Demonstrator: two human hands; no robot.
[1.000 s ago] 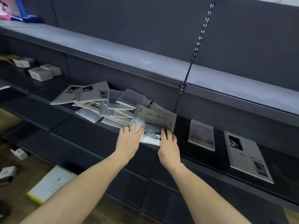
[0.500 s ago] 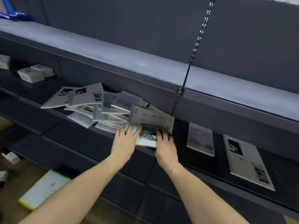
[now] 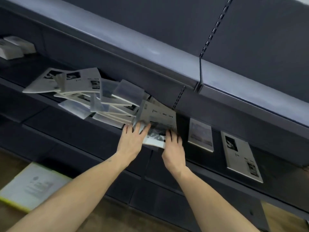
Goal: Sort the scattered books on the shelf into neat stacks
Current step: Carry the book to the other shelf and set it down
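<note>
A heap of grey-and-white books (image 3: 93, 97) lies fanned and overlapping on the dark shelf (image 3: 70, 129), left of centre. At its right end a grey book with black title lettering (image 3: 158, 116) leans up over a white book with a black pattern (image 3: 156, 138). My left hand (image 3: 132, 141) rests with straight fingers against the lower left corner of these two books, its thumb lying on the cover. At their lower right edge my right hand (image 3: 173, 148) touches the books with its fingertips. Two more books lie flat and apart to the right, a small one (image 3: 199, 134) and a larger one (image 3: 240, 154).
An upper shelf board (image 3: 150, 52) overhangs the books closely. White boxes (image 3: 15, 47) sit on the shelf at far left. A slotted upright (image 3: 212, 30) runs up the back panel. Lower shelves step out below, and a yellow-edged pad (image 3: 31, 185) lies on the wooden floor.
The view has shifted and tilted. Both hands stay on the same leaning books, now slightly further in against their lower corners. The heap has not visibly moved.
</note>
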